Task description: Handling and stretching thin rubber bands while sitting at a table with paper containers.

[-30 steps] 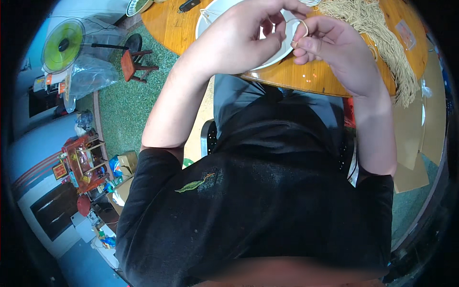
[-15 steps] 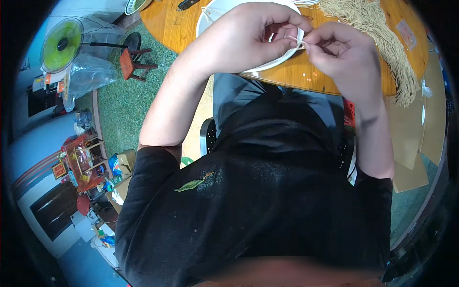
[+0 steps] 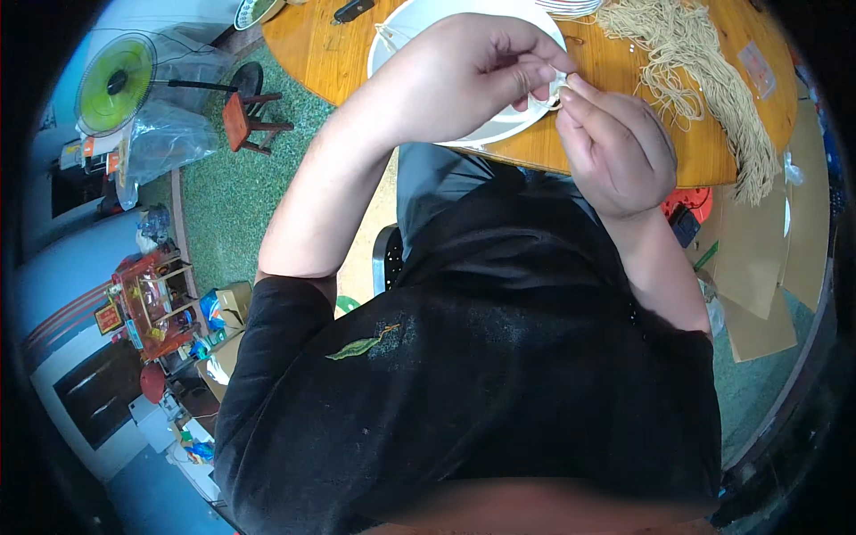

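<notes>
Over the near right rim of a white basin (image 3: 406, 40), my two hands meet at the fingertips. My left hand (image 3: 486, 80) is closed, thumb and fingers pinching a small white piece (image 3: 559, 82) with a loop of pale cord. From the right, my right hand (image 3: 620, 147) has its fingertips pressed together at the same spot, on the pale cord (image 3: 555, 106). Fingers hide most of both the piece and the cord. A large bundle of beige cords (image 3: 713, 76) lies to the right of my right hand, with loose loops at its near side.
The round wooden table (image 3: 308, 45) also carries a black object (image 3: 353, 10), a stack of white plates or lids (image 3: 569, 7) and a clear plastic packet (image 3: 757, 69). A green fan (image 3: 116, 82) and a wooden stool (image 3: 241, 120) stand left. Cardboard (image 3: 758, 259) lies at right.
My right hand has turned and come down and inward, its forearm swinging toward my body. The left hand has shifted only slightly. Loose cord loops and a red thing below the table are now uncovered.
</notes>
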Motion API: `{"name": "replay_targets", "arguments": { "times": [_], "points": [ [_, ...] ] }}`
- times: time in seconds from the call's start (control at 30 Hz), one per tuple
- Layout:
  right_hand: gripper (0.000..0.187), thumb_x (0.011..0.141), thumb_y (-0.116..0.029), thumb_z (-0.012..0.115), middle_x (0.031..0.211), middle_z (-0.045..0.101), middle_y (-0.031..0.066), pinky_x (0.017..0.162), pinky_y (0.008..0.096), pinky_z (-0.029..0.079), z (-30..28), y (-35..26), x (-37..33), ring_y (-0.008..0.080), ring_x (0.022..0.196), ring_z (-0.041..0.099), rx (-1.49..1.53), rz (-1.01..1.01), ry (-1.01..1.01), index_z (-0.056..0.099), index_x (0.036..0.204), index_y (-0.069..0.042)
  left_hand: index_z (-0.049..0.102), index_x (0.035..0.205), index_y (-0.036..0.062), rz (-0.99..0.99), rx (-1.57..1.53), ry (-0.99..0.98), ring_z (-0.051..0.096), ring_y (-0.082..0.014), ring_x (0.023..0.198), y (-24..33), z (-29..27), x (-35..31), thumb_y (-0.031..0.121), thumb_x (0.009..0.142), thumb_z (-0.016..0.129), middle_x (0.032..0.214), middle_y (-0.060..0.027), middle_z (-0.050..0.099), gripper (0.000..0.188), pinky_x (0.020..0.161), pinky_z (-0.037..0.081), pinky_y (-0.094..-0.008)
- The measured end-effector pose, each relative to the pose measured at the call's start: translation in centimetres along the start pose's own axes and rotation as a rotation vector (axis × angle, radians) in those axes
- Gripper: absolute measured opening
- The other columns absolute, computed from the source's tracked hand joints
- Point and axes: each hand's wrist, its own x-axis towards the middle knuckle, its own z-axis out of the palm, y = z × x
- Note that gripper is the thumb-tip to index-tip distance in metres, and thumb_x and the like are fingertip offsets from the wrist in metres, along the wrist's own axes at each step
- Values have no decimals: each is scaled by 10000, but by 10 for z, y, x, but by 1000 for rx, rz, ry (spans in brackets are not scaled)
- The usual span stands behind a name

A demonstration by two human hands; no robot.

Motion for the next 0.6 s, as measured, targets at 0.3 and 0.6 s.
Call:
{"name": "replay_targets", "arguments": {
  "times": [0.3, 0.6],
  "points": [
    [291, 769, -19, 911, 1084, 795, 76, 770, 309, 629, 0, 5, -2, 200, 842, 754, 5, -99, -12, 789, 1028, -73, 720, 1220, -35, 15, 180, -96, 726, -115, 936, 4, -6, -3, 85, 1093, 648, 1038, -64, 766, 189, 867, 596, -267],
    [281, 770, 3, 895, 1065, 800, 80, 751, 319, 632, -5, 3, 6, 219, 836, 767, 80, -42, -14, 774, 1014, -69, 716, 1104, -6, 13, 388, -42, 679, -117, 799, 14, -2, -4, 114, 1064, 666, 860, -55, 695, 136, 741, 559, -289]
  ]
}}
